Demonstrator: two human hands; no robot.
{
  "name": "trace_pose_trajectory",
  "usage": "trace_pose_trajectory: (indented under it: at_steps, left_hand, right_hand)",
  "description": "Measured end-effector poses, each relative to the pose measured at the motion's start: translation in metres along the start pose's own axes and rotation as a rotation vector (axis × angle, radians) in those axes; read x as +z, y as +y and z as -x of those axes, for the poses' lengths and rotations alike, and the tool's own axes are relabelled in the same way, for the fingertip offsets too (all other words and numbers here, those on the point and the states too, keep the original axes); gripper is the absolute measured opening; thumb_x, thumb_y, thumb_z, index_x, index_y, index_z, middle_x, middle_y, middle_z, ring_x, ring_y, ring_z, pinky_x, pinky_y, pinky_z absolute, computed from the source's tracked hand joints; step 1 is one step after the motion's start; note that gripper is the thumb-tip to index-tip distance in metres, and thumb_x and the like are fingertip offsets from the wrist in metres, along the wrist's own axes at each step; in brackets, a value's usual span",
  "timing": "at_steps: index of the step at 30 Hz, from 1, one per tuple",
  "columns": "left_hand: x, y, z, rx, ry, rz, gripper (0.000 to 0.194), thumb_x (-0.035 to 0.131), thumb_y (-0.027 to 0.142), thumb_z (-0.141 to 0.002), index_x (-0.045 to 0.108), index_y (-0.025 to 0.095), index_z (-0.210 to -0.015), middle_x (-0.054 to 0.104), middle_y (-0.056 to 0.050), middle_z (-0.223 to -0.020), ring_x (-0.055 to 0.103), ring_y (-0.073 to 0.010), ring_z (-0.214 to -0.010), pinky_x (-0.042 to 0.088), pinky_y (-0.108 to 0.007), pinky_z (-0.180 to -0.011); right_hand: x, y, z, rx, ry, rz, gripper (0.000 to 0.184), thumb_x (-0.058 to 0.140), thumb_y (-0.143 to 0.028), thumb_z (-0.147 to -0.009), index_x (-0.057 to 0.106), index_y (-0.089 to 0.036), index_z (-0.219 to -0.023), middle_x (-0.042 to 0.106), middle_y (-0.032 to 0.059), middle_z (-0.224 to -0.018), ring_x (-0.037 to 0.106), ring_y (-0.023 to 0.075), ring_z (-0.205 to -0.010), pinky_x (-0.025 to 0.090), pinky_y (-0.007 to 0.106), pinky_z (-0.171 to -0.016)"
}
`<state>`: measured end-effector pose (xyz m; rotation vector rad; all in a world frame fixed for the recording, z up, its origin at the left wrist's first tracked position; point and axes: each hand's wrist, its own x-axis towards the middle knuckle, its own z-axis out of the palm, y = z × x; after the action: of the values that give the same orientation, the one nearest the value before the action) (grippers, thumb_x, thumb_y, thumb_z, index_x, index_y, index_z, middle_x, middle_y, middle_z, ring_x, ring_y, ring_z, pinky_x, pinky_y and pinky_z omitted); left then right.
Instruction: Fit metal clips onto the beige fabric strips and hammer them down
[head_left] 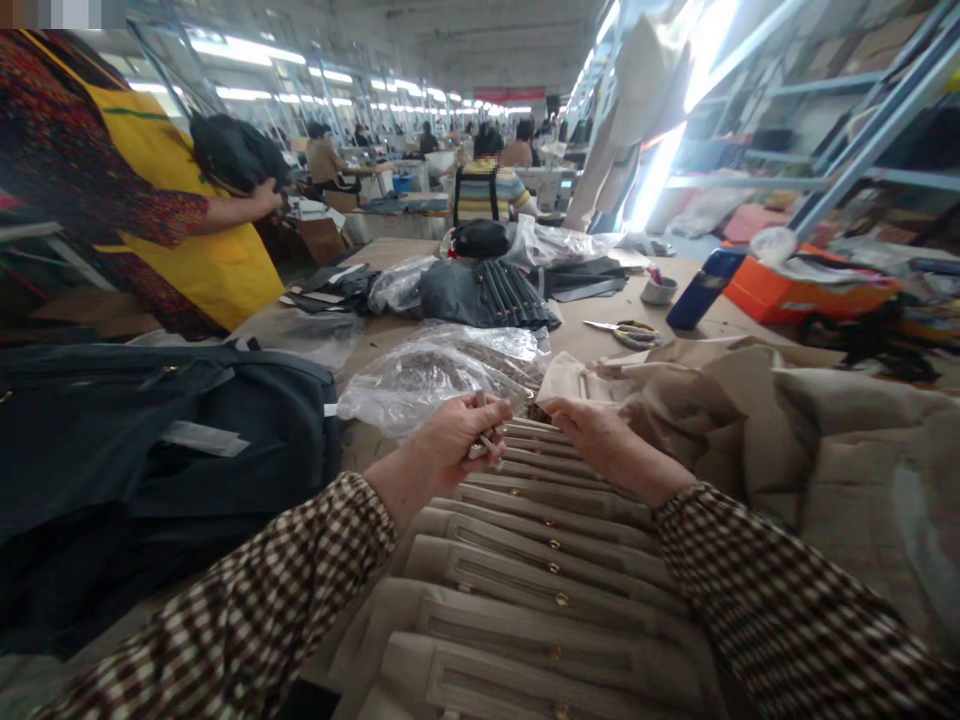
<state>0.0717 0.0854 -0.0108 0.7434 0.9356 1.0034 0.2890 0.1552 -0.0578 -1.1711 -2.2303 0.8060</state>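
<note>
A row of overlapping beige zippered fabric pieces (525, 600) with small gold-coloured zipper pulls runs away from me. Above its far left part, my left hand (461, 440) is closed around small, light-coloured strips (486, 435); their exact kind is unclear. My right hand (600, 445) is at the far right end of the row, fingers curled onto the edge of a beige piece, fingertips partly hidden. Just beyond both hands lies a crumpled clear plastic bag (442, 375). Loose beige fabric (720, 410) is heaped beside my right hand.
Dark blue bags (150, 460) lie to the left. Dark zippered pieces (487, 292), thread snips (626, 332), a small cup (659, 290), a blue bottle (705, 288) and an orange box (802, 290) are farther back. A person in a yellow apron (202, 260) holds a dark item at left.
</note>
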Motion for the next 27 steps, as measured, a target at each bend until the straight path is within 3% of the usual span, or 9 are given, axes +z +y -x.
trace_pose_trajectory:
  at_steps: [3, 9, 12, 15, 19, 23, 27]
  left_hand:
    - [-0.009, 0.006, -0.008, 0.007, 0.068, -0.127, 0.036, 0.081, 0.035, -0.071, 0.051, 0.017, -0.077, 0.052, 0.004, -0.056, 0.052, -0.0079, -0.041, 0.028, -0.012, -0.032]
    - [-0.005, -0.007, -0.018, -0.057, 0.138, -0.414, 0.029, 0.075, 0.037, -0.074, 0.053, 0.018, -0.077, 0.053, 0.005, -0.054, 0.048, -0.0068, -0.039, 0.031, -0.015, -0.036]
    - [-0.005, -0.007, -0.023, -0.015, 0.167, -0.612, 0.024, 0.068, 0.035, -0.078, 0.054, 0.018, -0.073, 0.051, 0.005, -0.051, 0.045, -0.007, -0.038, 0.029, -0.016, -0.036]
    - [-0.007, -0.002, -0.034, 0.033, 0.16, -0.832, 0.023, 0.067, 0.033, -0.077, 0.055, 0.017, -0.068, 0.05, 0.004, -0.048, 0.044, -0.0073, -0.038, 0.027, -0.017, -0.037]
    - [-0.005, 0.008, -0.053, 0.035, 0.126, -0.972, 0.018, 0.069, 0.024, -0.072, 0.057, 0.016, -0.06, 0.047, 0.005, -0.043, 0.04, -0.0076, -0.037, 0.024, -0.019, -0.038]
    - [0.005, 0.019, -0.065, 0.039, 0.078, -1.1, 0.019, 0.067, 0.018, -0.07, 0.056, 0.016, -0.055, 0.045, 0.005, -0.041, 0.039, -0.0081, -0.038, 0.023, -0.021, -0.04]
    - [0.012, 0.024, -0.071, 0.01, 0.012, -1.197, 0.023, 0.065, 0.015, -0.07, 0.054, 0.016, -0.05, 0.042, 0.005, -0.037, 0.036, -0.0077, -0.036, 0.02, -0.022, -0.04]
  right_hand:
    - [-0.009, 0.037, -0.007, 0.018, -0.11, 0.058, 0.017, 0.054, -0.026, -0.084, 0.069, -0.018, -0.078, 0.068, 0.0093, -0.082, 0.058, 0.0231, -0.08, 0.045, 0.039, -0.085]
    - [-0.022, 0.077, -0.026, 0.085, -0.211, 0.11, 0.027, 0.051, -0.034, -0.089, 0.073, -0.02, -0.086, 0.073, 0.0105, -0.101, 0.062, 0.0249, -0.095, 0.045, 0.037, -0.091]
    - [-0.024, 0.074, -0.032, 0.096, -0.231, 0.107, 0.029, 0.053, -0.039, -0.088, 0.075, -0.02, -0.085, 0.074, 0.0083, -0.091, 0.064, 0.0229, -0.083, 0.047, 0.035, -0.083]
    - [-0.021, 0.061, -0.033, 0.065, -0.234, 0.079, 0.031, 0.054, -0.041, -0.087, 0.075, -0.02, -0.097, 0.074, 0.0049, -0.089, 0.064, 0.0204, -0.077, 0.048, 0.031, -0.076]
    - [-0.008, 0.045, -0.036, -0.069, -0.31, 0.079, 0.025, 0.057, -0.029, -0.081, 0.076, -0.02, -0.094, 0.074, 0.0035, -0.089, 0.063, 0.0204, -0.083, 0.047, 0.03, -0.079]
    - [0.002, 0.048, -0.045, -0.048, -0.344, 0.086, 0.025, 0.058, -0.024, -0.076, 0.076, -0.02, -0.092, 0.073, 0.0016, -0.08, 0.062, 0.0174, -0.074, 0.046, 0.027, -0.069]
    - [0.002, 0.05, -0.047, -0.025, -0.388, 0.089, 0.05, 0.067, -0.026, -0.069, 0.068, -0.023, -0.118, 0.072, 0.0, -0.08, 0.061, 0.0161, -0.068, 0.044, 0.024, -0.062]
